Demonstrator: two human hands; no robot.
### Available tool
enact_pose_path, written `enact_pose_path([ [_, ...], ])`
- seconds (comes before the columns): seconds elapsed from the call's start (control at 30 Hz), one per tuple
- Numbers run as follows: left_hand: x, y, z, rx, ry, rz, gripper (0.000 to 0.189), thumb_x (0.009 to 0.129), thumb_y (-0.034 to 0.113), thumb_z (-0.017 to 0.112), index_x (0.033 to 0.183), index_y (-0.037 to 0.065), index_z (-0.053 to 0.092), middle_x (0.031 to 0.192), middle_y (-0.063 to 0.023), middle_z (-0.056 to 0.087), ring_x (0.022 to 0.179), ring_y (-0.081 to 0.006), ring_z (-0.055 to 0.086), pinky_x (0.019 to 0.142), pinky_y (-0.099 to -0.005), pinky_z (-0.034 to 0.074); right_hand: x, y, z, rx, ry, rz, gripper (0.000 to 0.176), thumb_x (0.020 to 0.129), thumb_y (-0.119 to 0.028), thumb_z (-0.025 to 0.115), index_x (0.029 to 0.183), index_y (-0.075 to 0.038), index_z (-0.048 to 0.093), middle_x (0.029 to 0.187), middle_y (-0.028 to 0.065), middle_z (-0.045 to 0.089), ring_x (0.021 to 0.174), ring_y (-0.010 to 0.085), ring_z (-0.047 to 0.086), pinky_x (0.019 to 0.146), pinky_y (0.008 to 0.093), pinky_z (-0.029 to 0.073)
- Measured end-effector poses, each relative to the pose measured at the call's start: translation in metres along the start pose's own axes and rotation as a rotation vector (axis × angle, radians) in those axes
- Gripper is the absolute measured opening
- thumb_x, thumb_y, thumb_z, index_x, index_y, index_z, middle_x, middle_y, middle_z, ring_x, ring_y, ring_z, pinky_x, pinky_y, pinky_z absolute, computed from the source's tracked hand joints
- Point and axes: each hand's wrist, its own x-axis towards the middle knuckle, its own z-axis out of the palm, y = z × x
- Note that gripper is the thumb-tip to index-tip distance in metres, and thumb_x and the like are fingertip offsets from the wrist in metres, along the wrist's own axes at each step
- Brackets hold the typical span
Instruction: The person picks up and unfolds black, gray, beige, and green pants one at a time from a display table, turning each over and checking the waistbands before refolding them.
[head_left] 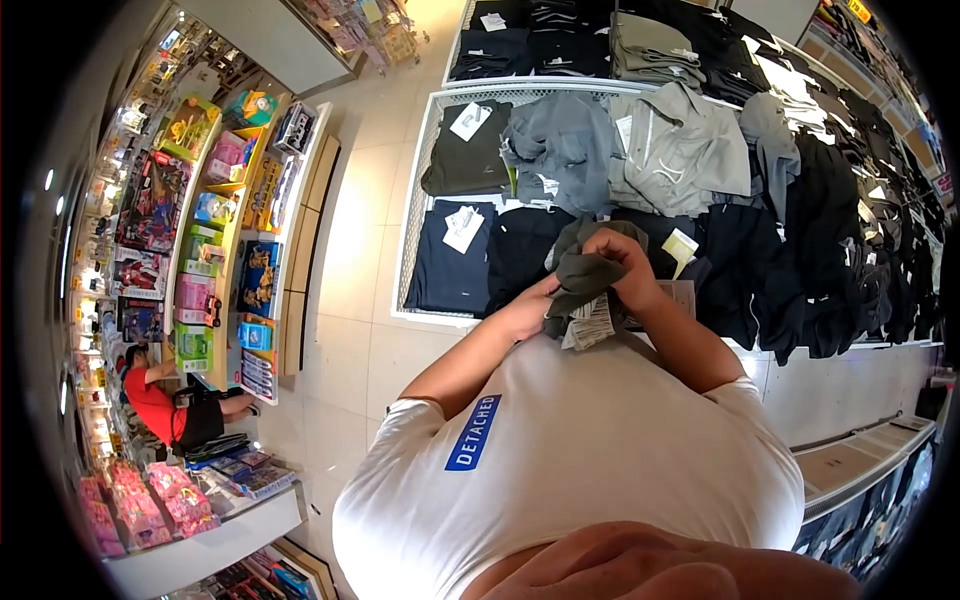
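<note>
A dark olive folded garment (585, 275) is bunched up in front of my chest, above the near edge of the display table. My left hand (530, 308) grips its lower left side, fingers partly hidden by the cloth. At the upper right, my right hand (622, 262) is closed on the fabric with bent fingers. White printed care labels (590, 325) hang below the cloth between my hands. Just beyond lie a crumpled blue-grey garment (560, 145) and a loosely spread light grey garment (685, 150).
The white-rimmed display table (402, 270) holds stacks of dark folded clothes (450, 265), many with white tags. More dark garments (830, 240) are heaped at right. Toy shelves (225, 220) stand at left across a tiled aisle (350, 250). A person in a red shirt (150, 405) is low beside them.
</note>
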Motion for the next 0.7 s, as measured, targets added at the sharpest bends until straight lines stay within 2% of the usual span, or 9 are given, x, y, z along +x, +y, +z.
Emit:
enact_pose_path([
  [0.1, -0.006, 0.022, -0.001, -0.149, -0.007, 0.03, 0.064, 0.09, -0.004, 0.056, 0.151, 0.006, 0.04, 0.137, -0.012, 0.058, 0.13, -0.0222, 0.053, 0.108, -0.0369, 0.044, 0.004, 0.01, 0.009, -0.086, 0.096, 0.028, 0.024, 0.087, 0.003, 0.068, 0.109, -0.004, 0.06, 0.105, 0.0016, 0.062, 0.099, 0.0098, 0.06, 0.088, 0.0262, 0.047],
  [0.17, -0.019, 0.043, 0.0, -0.309, 0.095, 0.177, 0.057, 0.087, -0.005, 0.053, 0.144, 0.002, 0.048, 0.134, -0.0151, 0.06, 0.128, -0.025, 0.055, 0.106, -0.039, 0.047, -0.002, 0.017, 0.007, -0.111, 0.219, 0.099, 0.031, 0.085, 0.004, 0.068, 0.113, -0.005, 0.059, 0.106, 0.0003, 0.06, 0.103, 0.011, 0.059, 0.09, 0.0274, 0.047],
  [0.2, -0.016, 0.042, -0.02, -0.166, 0.197, 0.307, 0.055, 0.084, -0.003, 0.052, 0.138, 0.0, 0.05, 0.13, -0.0173, 0.061, 0.123, -0.0263, 0.057, 0.102, -0.0396, 0.049, -0.005, 0.022, 0.007, -0.154, 0.302, 0.149, 0.037, 0.083, 0.004, 0.066, 0.117, -0.006, 0.059, 0.103, -0.0005, 0.059, 0.101, 0.0113, 0.058, 0.088, 0.0273, 0.047],
  [0.27, -0.034, 0.072, -0.01, -0.043, 0.267, 0.444, 0.044, 0.077, -0.007, 0.055, 0.119, 0.005, 0.054, 0.115, -0.0116, 0.062, 0.11, -0.0236, 0.06, 0.097, -0.0353, 0.049, -0.011, 0.038, -0.003, -0.448, 0.392, 0.24, 0.04, 0.081, 0.003, 0.064, 0.119, -0.007, 0.059, 0.101, 0.0017, 0.06, 0.097, 0.0126, 0.058, 0.086, 0.0278, 0.048],
  [0.33, -0.041, 0.081, -0.028, 0.164, 0.342, 0.466, 0.047, 0.074, -0.013, 0.056, 0.117, 0.007, 0.055, 0.112, -0.0074, 0.06, 0.105, -0.018, 0.059, 0.094, -0.0293, 0.047, -0.012, 0.047, 0.004, -0.584, 0.455, 0.328, 0.041, 0.08, -0.001, 0.063, 0.12, -0.006, 0.059, 0.099, 0.0043, 0.06, 0.093, 0.0134, 0.058, 0.083, 0.028, 0.048],
  [0.43, -0.046, 0.089, -0.027, 0.58, 0.367, 0.478, 0.049, 0.074, -0.016, 0.052, 0.118, 0.007, 0.056, 0.111, -0.0028, 0.058, 0.104, -0.0123, 0.054, 0.092, -0.0232, 0.042, -0.003, 0.06, 0.023, -0.61, 0.433, 0.317, 0.052, 0.081, -0.003, 0.063, 0.132, -0.007, 0.054, 0.107, 0.0107, 0.063, 0.1, 0.0215, 0.062, 0.089, 0.0324, 0.049],
  [0.5, -0.041, 0.083, -0.042, 0.765, 0.253, 0.463, 0.062, 0.072, -0.014, 0.051, 0.131, 0.006, 0.052, 0.126, -0.0085, 0.057, 0.123, -0.0195, 0.053, 0.105, -0.0286, 0.039, 0.008, 0.058, 0.039, -0.709, 0.375, 0.283, 0.062, 0.083, -0.011, 0.067, 0.142, -0.007, 0.046, 0.124, 0.0192, 0.064, 0.115, 0.0311, 0.063, 0.096, 0.0386, 0.048],
  [0.6, -0.053, 0.098, -0.02, 1.04, 0.119, 0.472, 0.075, 0.073, -0.012, 0.051, 0.145, 0.006, 0.044, 0.141, -0.0144, 0.052, 0.139, -0.0249, 0.045, 0.116, -0.0331, 0.032, 0.027, 0.056, 0.061, -0.614, 0.273, 0.349, 0.066, 0.085, -0.02, 0.073, 0.143, -0.008, 0.045, 0.125, 0.0216, 0.064, 0.118, 0.0327, 0.062, 0.096, 0.0403, 0.048],
  [0.7, -0.055, 0.105, -0.027, 1.017, 0.062, 0.46, 0.075, 0.076, -0.011, 0.055, 0.148, 0.005, 0.041, 0.141, -0.0135, 0.051, 0.138, -0.0245, 0.045, 0.116, -0.0335, 0.032, 0.035, 0.071, 0.072, -0.714, 0.396, 0.347, 0.05, 0.086, -0.022, 0.074, 0.13, -0.005, 0.056, 0.109, 0.0192, 0.069, 0.104, 0.0295, 0.067, 0.089, 0.0388, 0.051],
])
